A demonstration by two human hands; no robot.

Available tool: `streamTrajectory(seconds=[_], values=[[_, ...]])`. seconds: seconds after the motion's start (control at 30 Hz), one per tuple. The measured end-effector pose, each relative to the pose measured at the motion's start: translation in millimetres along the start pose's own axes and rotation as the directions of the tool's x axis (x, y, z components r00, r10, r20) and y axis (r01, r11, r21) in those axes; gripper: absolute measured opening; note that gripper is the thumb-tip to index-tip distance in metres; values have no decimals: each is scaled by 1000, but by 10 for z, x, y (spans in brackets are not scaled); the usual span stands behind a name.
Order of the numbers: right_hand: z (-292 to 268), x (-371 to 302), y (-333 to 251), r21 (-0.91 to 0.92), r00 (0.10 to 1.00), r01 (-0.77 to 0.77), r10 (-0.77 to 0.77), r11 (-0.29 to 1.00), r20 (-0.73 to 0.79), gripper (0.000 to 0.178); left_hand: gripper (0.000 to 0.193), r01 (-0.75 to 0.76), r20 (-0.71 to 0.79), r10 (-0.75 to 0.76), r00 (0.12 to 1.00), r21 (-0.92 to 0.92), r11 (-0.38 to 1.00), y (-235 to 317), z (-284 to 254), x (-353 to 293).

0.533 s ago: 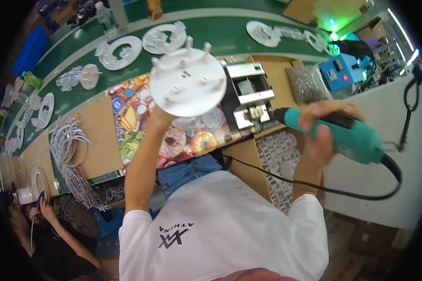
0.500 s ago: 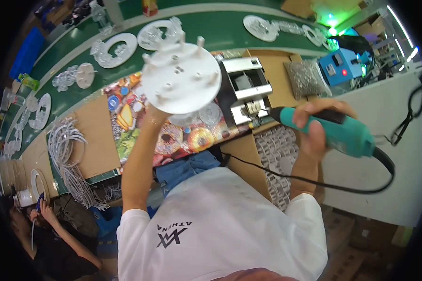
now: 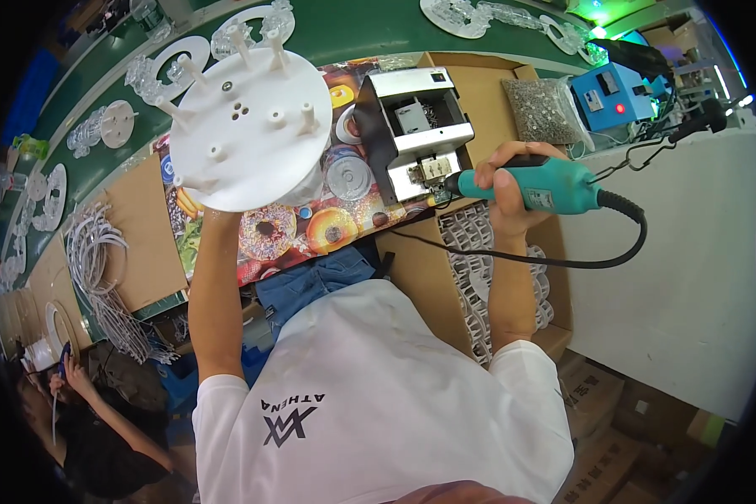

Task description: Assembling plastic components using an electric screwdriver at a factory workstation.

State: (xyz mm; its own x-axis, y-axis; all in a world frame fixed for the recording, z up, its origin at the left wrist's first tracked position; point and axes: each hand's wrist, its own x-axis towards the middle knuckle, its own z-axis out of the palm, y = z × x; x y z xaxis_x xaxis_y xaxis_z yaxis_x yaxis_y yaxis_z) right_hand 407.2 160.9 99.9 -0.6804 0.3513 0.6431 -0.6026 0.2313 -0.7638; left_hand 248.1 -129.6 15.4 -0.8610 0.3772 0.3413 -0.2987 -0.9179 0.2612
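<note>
My left hand holds up a white round plastic plate from beneath, and its fingers are hidden behind it. Several white posts stand up from the plate, with small holes near its middle. My right hand is wrapped round a teal electric screwdriver, which lies nearly level and points left. Its black nose is at the front of a silver-and-black screw feeder, by the small metal outlet. Whether a screw sits on the bit is too small to tell.
A clear round part lies on the colourful mat. A bag of screws and a blue power unit stand at the right. White cables lie at the left. A cardboard box holds white parts. Another person works at lower left.
The plate in my left hand has moved left and nearer the view. My right hand has brought the screwdriver left and levelled it, its nose still at the feeder's front.
</note>
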Motion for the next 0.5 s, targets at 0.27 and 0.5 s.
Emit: streamTrajectory(seconds=[0.27,0.5], values=[[-16,-74,179,-22,999,-13,14,1000,36,47,86,-31,-19,36,999,226,974,-81,66,-22],[65,-149,-181,15,996,-83,82,996,22,49,84,-51,2,54,999,392,918,-193,67,18]])
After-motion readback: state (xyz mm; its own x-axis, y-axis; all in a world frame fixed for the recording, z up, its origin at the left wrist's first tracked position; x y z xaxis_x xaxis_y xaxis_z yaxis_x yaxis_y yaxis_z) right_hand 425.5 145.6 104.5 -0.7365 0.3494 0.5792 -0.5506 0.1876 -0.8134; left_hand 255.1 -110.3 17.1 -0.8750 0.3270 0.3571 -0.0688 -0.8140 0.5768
